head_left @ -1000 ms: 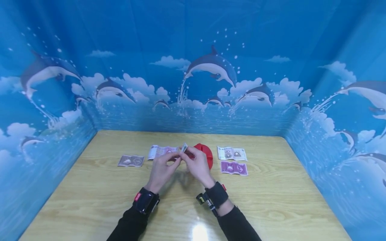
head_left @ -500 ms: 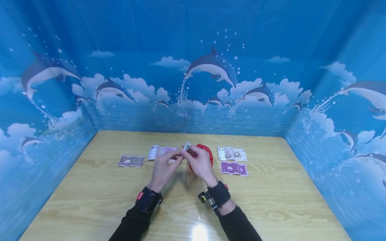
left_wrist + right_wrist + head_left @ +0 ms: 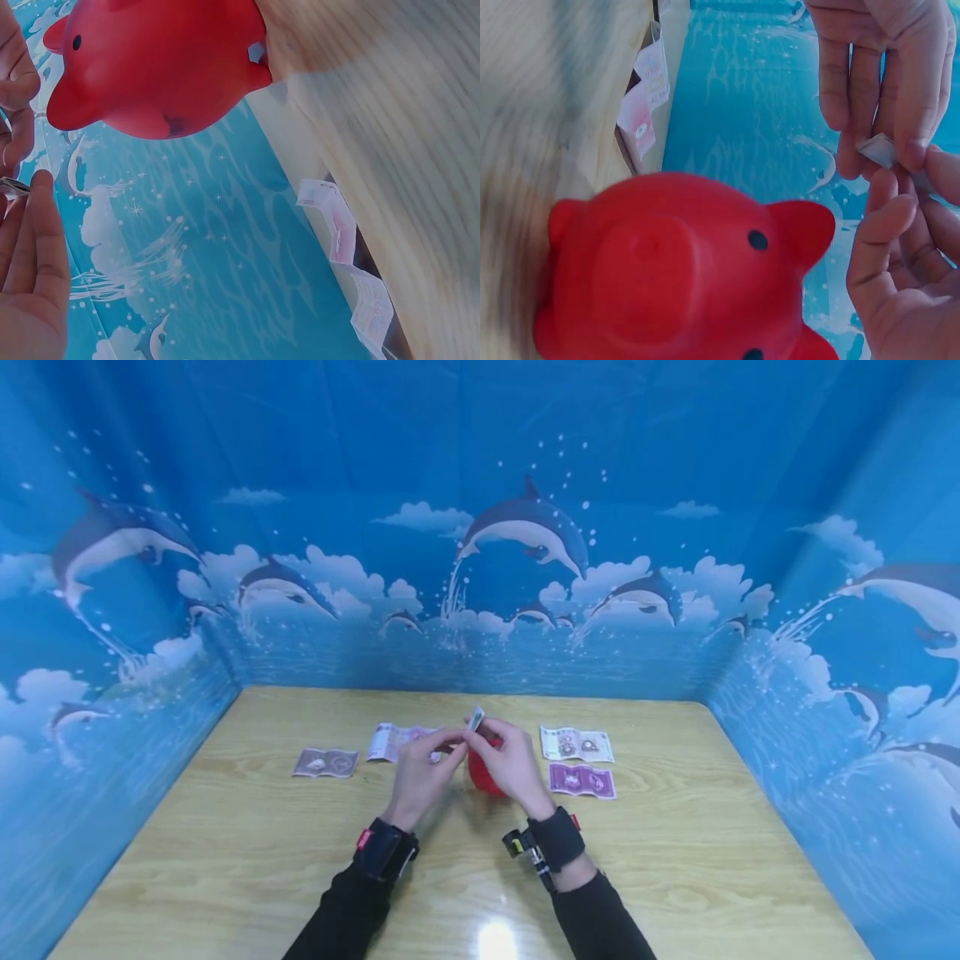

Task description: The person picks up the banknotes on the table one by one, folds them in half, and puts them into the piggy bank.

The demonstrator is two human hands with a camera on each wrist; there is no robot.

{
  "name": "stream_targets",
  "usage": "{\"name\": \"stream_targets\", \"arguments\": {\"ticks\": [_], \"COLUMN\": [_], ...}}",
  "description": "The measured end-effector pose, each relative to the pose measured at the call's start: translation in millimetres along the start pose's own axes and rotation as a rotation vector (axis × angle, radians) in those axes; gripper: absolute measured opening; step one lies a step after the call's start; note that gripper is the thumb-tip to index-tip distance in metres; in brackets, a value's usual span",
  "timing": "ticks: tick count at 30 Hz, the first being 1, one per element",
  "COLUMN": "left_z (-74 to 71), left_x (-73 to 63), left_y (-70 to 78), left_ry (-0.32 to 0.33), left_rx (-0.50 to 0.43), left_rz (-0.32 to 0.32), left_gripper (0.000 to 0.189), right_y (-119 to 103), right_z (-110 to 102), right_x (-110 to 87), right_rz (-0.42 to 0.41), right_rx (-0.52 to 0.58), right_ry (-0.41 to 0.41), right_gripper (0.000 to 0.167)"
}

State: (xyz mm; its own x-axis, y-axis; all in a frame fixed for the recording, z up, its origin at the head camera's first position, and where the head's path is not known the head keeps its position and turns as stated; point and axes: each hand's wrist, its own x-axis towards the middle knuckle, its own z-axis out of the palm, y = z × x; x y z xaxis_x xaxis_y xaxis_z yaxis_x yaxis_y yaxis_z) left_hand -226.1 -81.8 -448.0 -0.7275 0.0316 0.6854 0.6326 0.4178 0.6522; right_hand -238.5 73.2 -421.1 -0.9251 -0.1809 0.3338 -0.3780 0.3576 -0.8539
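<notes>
In the head view, my left hand (image 3: 420,777) and right hand (image 3: 517,764) meet over the middle of the table. Between their thumbs and fingers they pinch a small folded banknote (image 3: 476,718), whose free end points up. The right wrist view shows its pale end (image 3: 879,150) at the fingertips of both hands. Just below and behind the hands, a red piggy bank (image 3: 486,777) stands upright on the table, partly covered by the right hand. Its snout and dark eyes show in the right wrist view. Neither hand visibly touches it.
To the left lie a grey-brown banknote (image 3: 326,762) and a pale purple one (image 3: 390,742), partly behind the left hand. On the right are a whitish note (image 3: 577,744) and a purple note (image 3: 582,780). A blue dolphin curtain (image 3: 480,652) borders the wooden table (image 3: 697,860).
Both hands have shifted slightly to the right and a little up with the folded banknote. They now cover more of the piggy bank's top. The loose notes lie where they were.
</notes>
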Motion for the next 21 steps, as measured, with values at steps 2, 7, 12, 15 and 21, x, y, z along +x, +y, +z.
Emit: {"name": "stream_targets", "arguments": {"ticks": [2,7,12,15,21], "left_z": [2.2,7.3,12.2,15.0,20.0], "left_x": [1.2,5.2,10.4,12.8,14.1], "left_y": [0.4,0.9,3.1,3.6,2.0], "left_ry": [-0.002,-0.027,-0.043,-0.057,-0.092], "left_rx": [-0.012,-0.026,0.022,0.035,0.02], "left_rz": [0.0,-0.029,-0.078,-0.108,-0.128], "left_gripper": [0.019,0.017,0.017,0.019,0.021], "right_y": [0.9,2.7,4.5,6.2,8.7], "right_z": [-2.8,-8.3,-11.2,-13.3,-19.2], "right_x": [0.0,1.2,3.8,4.8,5.0], "right_rz": [0.004,0.006,0.025,0.012,0.026], "right_rx": [-0.009,-0.025,-0.022,-0.036,-0.055], "right_ry": [-0.004,0.009,0.046,0.078,0.118], "right_gripper": [0.026,0.025,0.024,0.024,0.024]}}
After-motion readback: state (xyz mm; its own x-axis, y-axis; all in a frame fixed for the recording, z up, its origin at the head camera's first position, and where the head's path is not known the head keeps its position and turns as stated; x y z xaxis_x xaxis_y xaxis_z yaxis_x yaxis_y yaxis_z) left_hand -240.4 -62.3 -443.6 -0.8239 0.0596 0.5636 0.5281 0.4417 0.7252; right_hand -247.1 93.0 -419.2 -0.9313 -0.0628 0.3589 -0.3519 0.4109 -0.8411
